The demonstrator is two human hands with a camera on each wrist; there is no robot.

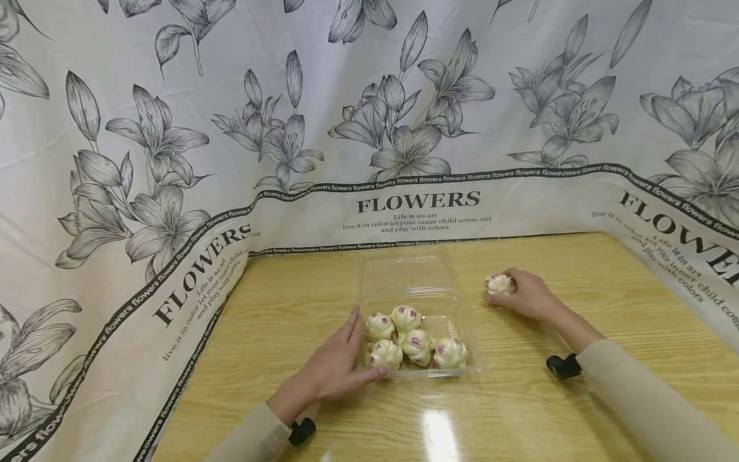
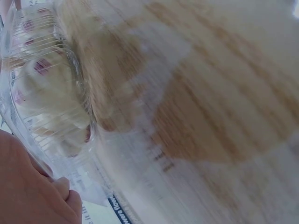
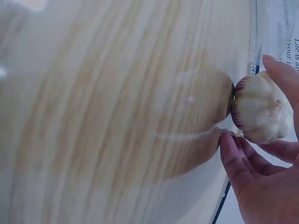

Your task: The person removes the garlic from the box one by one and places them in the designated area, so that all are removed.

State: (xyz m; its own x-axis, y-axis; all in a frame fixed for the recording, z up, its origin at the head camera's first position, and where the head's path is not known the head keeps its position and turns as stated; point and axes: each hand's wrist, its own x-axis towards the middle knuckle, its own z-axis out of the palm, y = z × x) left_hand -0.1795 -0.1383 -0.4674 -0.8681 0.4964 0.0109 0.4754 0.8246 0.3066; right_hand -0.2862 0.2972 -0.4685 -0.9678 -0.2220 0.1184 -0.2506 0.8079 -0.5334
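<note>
Your right hand (image 1: 528,295) curls round one garlic bulb (image 1: 499,284); left of that grip, your left hand (image 1: 335,364), fingers nearly straight, touches the clear box (image 1: 443,325).

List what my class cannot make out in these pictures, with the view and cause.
- Head view: the held bulb's right side, hidden by the right hand.
- Head view: undersides of the boxed bulbs, hidden by their tops.
- Head view: the end of the far-right heading, cut off by the right edge.
- Left wrist view: part of the left hand, cut off by the edges.
</note>
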